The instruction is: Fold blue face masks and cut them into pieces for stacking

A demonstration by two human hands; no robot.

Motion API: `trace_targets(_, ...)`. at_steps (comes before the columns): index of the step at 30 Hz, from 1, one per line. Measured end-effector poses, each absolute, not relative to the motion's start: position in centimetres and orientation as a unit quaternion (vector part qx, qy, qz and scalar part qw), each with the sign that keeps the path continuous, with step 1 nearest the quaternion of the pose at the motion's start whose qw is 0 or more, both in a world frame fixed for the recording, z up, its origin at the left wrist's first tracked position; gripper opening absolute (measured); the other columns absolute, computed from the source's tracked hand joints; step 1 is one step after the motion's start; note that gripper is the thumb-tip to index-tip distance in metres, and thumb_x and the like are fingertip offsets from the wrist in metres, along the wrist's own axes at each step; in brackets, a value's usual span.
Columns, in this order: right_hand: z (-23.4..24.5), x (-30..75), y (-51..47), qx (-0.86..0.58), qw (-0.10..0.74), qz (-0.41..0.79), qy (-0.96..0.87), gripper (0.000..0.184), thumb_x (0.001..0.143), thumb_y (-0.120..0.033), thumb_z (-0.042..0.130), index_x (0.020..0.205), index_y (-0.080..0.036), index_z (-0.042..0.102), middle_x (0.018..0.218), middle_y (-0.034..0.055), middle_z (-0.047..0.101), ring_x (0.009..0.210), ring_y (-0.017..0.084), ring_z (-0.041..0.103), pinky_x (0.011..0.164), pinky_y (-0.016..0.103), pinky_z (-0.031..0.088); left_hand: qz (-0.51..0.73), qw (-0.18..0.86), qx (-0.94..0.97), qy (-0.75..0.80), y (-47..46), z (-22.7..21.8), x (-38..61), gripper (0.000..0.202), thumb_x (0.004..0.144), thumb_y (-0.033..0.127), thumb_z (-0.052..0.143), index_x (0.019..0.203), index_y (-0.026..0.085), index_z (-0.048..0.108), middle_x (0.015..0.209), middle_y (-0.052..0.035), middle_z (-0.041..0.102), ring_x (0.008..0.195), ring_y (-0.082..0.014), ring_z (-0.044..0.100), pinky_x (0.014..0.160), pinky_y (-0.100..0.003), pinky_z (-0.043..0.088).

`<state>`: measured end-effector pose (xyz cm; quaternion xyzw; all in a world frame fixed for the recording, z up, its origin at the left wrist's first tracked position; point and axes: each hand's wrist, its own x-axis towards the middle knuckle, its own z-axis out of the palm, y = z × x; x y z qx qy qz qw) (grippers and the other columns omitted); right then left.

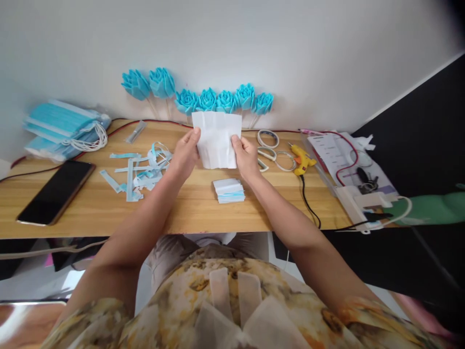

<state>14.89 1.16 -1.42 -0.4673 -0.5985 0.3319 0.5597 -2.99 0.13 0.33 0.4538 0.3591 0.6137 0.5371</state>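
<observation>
A creased white sheet (218, 140), much like an unfolded face-mask layer, is held up over the table between both hands. My left hand (186, 151) pinches its left edge, thumb in front. At the right edge my right hand (245, 154) grips it the same way, the fingers partly hidden behind. Just below on the wood lies a small stack of white and blue folded pieces (228, 191). Left of my left hand is a loose heap of cut pale blue strips (140, 169). Several blue flowers on sticks (208, 100) lean against the wall behind the sheet.
Blue face masks (60, 126) with white ear loops are piled at the back left, near a black phone (56, 191). Rolls of tape (268, 139) and a yellow glue gun (301, 160) lie to the right. A white power strip (352, 208) sits by the table's right edge, with cables.
</observation>
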Motion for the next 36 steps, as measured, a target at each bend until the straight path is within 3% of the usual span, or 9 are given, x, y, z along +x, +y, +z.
trace_targets(4,-1.3,15.3,1.4,-0.475,0.579,0.301,-0.591,0.059,0.09,-0.074,0.049,0.065,-0.023,0.033,0.066,-0.004,0.027,0.065,0.011,0.03,0.06,0.028,0.025,0.585,0.566,0.443,0.376,-0.2,-0.4,-2.4,0.055,0.067,0.063,0.084,0.096,0.019,0.07,0.087,-0.0057,0.073,0.081,-0.0212,0.068,0.066,-0.029,0.054)
trace_targets(10,-0.9,14.8,0.9,-0.503,0.575,0.238,-0.6,0.06,0.091,-0.072,0.047,0.063,-0.024,0.028,0.062,-0.0046,0.024,0.062,0.011,0.028,0.06,0.03,0.022,0.652,0.418,0.453,0.441,0.1,-1.3,-2.2,0.034,0.075,0.046,0.081,0.076,0.017,0.065,0.073,0.0008,0.065,0.063,-0.0104,0.055,0.058,-0.022,0.043)
trace_targets(19,-1.2,14.7,1.1,-0.505,0.568,0.259,-0.596,0.058,0.092,-0.071,0.047,0.063,-0.023,0.028,0.063,-0.0048,0.024,0.062,0.011,0.027,0.06,0.03,0.023,0.625,0.475,0.438,0.438,0.7,-0.5,-3.5,0.044,0.062,0.054,0.088,0.075,0.017,0.068,0.072,-0.0006,0.068,0.06,-0.0108,0.057,0.054,-0.022,0.046)
trace_targets(23,-1.6,14.9,1.1,-0.495,0.563,0.275,-0.602,0.056,0.092,-0.07,0.047,0.065,-0.023,0.031,0.065,-0.0042,0.027,0.064,0.011,0.029,0.061,0.029,0.025,0.576,0.57,0.433,0.395,0.9,-0.7,-4.0,0.048,0.064,0.058,0.086,0.084,0.018,0.069,0.079,-0.0053,0.073,0.071,-0.0183,0.069,0.063,-0.027,0.055)
trace_targets(27,-1.9,14.4,0.6,-0.482,0.55,0.29,-0.617,0.057,0.092,-0.071,0.048,0.065,-0.023,0.034,0.066,-0.0035,0.031,0.067,0.012,0.032,0.061,0.028,0.026,0.587,0.568,0.432,0.383,1.0,-0.7,-4.0,0.059,0.065,0.062,0.084,0.101,0.017,0.07,0.089,-0.0084,0.076,0.086,-0.0262,0.074,0.072,-0.034,0.059)
trace_targets(31,-1.8,14.3,0.5,-0.467,0.547,0.321,-0.616,0.057,0.091,-0.072,0.047,0.066,-0.023,0.035,0.067,-0.0031,0.031,0.067,0.013,0.033,0.063,0.028,0.029,0.601,0.54,0.421,0.413,0.8,-1.0,-3.6,0.062,0.058,0.064,0.088,0.093,0.016,0.071,0.079,-0.0068,0.075,0.08,-0.0257,0.073,0.07,-0.035,0.059)
trace_targets(36,-1.5,14.8,0.9,-0.485,0.567,0.316,-0.585,0.058,0.09,-0.073,0.05,0.065,-0.023,0.033,0.066,-0.0037,0.03,0.066,0.012,0.032,0.062,0.029,0.028,0.585,0.542,0.428,0.426,0.2,-1.1,-2.9,0.055,0.058,0.061,0.089,0.084,0.016,0.071,0.074,-0.0038,0.073,0.068,-0.0192,0.067,0.061,-0.029,0.055)
